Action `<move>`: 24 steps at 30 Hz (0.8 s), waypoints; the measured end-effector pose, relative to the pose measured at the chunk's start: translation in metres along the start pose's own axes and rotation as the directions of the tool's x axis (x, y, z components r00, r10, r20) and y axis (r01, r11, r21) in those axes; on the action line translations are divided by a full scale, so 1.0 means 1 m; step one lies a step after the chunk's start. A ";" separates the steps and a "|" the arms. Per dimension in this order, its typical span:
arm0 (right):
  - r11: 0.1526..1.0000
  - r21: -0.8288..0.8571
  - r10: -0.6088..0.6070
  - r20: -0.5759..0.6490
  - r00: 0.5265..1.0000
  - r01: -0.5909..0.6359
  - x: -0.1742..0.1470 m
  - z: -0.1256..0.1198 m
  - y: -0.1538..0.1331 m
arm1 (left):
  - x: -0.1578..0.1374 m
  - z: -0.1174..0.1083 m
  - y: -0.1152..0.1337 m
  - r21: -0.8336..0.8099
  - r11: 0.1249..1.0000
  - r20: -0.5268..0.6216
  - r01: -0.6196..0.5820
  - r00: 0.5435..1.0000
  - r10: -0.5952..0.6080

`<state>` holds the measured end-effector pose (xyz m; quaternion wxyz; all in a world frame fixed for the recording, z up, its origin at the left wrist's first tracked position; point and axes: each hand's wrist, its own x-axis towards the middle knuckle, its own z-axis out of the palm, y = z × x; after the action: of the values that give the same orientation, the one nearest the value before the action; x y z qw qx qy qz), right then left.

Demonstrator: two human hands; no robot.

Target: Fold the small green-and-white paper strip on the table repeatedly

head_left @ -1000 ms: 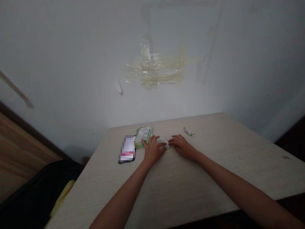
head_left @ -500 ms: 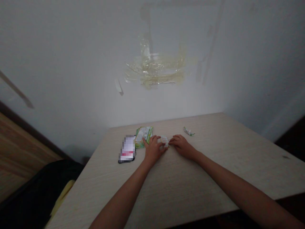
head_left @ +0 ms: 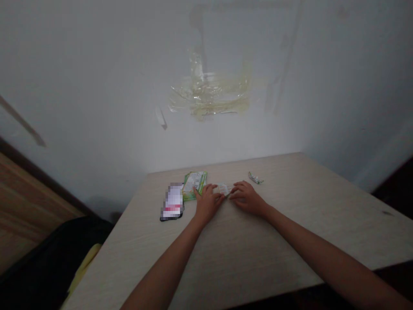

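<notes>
A small whitish printed packet [head_left: 223,188] lies between my two hands on the table. My left hand [head_left: 208,202] grips its left side, the thumb and fingers closing on its near edge. My right hand [head_left: 248,199] is curled at its right end, fingertips pinched at the corner; the exact contact is too small to make out. Just left of my left hand lies a flat green-and-white printed packet [head_left: 192,183], its lower right part behind the fingers.
A phone [head_left: 172,202] with a blurred screen lies left of the green packet. A crumpled wrapper [head_left: 255,178] sits farther back on the right. The pale wooden table [head_left: 258,258] meets a wall with strips of clear tape [head_left: 216,92]. Dark fabric [head_left: 54,254] lies beyond the left edge.
My right hand's fingers have spread slightly and shifted at the packet's right end. The packet's near edge now shows tilted between the hands. My left hand has barely moved.
</notes>
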<state>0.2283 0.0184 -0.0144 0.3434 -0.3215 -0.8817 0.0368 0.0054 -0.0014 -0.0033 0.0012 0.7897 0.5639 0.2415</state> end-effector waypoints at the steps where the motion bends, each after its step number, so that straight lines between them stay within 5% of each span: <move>1: 1.000 -0.016 -0.008 -0.002 1.000 0.008 -0.001 0.000 -0.001 | 0.000 0.000 0.000 -0.001 1.000 0.006 0.001 1.000 -0.001; 24: 0.991 -0.130 -0.008 0.131 0.991 0.025 0.000 -0.002 -0.008 | 0.004 -0.002 0.004 0.015 0.996 0.038 0.091 0.995 -0.091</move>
<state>0.2250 0.0116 -0.0107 0.2635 -0.3330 -0.9054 -0.0033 0.0090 0.0001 0.0007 0.0178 0.7678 0.6007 0.2221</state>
